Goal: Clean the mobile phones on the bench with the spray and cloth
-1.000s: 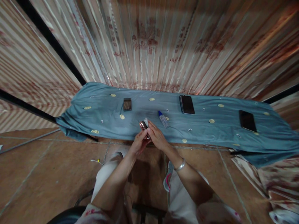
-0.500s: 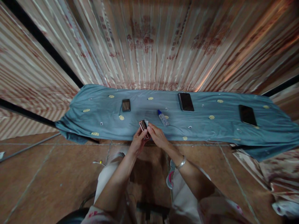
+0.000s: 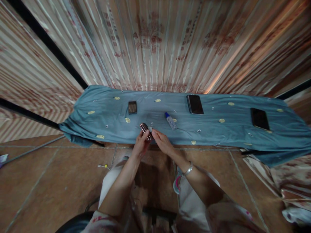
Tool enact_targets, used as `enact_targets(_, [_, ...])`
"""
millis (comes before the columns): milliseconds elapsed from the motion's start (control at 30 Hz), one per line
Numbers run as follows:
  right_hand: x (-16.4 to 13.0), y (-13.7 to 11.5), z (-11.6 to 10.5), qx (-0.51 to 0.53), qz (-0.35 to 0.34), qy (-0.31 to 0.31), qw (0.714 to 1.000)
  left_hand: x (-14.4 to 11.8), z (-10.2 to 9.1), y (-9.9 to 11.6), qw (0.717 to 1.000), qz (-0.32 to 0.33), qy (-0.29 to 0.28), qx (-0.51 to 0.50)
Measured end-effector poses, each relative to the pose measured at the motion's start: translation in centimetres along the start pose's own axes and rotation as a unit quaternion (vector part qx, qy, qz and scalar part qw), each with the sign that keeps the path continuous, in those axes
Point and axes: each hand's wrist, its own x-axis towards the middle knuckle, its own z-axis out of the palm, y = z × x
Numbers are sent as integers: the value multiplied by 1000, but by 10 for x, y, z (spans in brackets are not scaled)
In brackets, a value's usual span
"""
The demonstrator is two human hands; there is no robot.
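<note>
The left hand (image 3: 141,144) grips a shiny copper-toned case (image 3: 144,128) just below frame centre (tilted, its free end jutting toward upper left); beside it, the right hand (image 3: 162,142) pinches a small pale piece (image 3: 150,129) near the worktop's (image 3: 116,131) lower edge.

Striped pink-and-cream pleated fabric curtain (image 3: 155,64): columns of dark reddish, character-like marks, too blurred to read.
Teal patterned cloth (image 3: 148,111): small white rectangles with dark centres, too small to read.
Clear plastic bottle with blue cap (image 3: 171,122): nothing legible.
</note>
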Motion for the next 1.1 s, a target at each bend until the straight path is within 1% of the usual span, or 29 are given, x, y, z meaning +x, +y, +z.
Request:
enact_targets(100, [-2,3,3,8,7,9,1000,1,-1,3,1000,-2,28,3])
enact_targets(167, [-2,7,7,30,50,22,998,1,-1,4,999,13,37,12])
enact_targets(233, [-2,11,14,103,111,29,988,0,1,4,998,43,44,32])
enact_targets(267, [-1,13,17,163,136,27,977,0,2,3,996,59,48,44])
enact_targets(333, [1,14,21,286,175,16,942,-1,4,2,992,82,61,68])
enact_targets(367, [1,14,22,333,193,11,923,-1,4,2,991,88,67,79])
enact_targets(433, [2,11,20,393,226,4,891,-2,5,2,988,91,74,100])
enact_targets(533, [2,6,12,448,262,-7,855,-3,5,2,984,99,78,127])
enact_targets(667, [0,2,0,486,286,-37,825,0,2,2,979,115,86,144])
enact_targets(767, [-3,-1,-7,514,312,-45,798,4,-2,2,977,127,92,145])
enact_targets(800, [-4,-2,-9,517,318,-49,793,5,-4,2,977,128,92,143])
enact_targets(867, [-4,-4,-14,509,325,-53,796,7,-7,2,978,127,96,134])
enact_targets(933, [-3,-6,-20,493,327,-40,805,8,-9,2,979,120,103,127])
enact_targets(1000, [-1,-8,-26,480,322,-12,816,9,-12,1,978,117,108,136])
enact_targets(1100, [3,-6,-34,452,298,19,841,10,-13,-1,965,140,101,200])
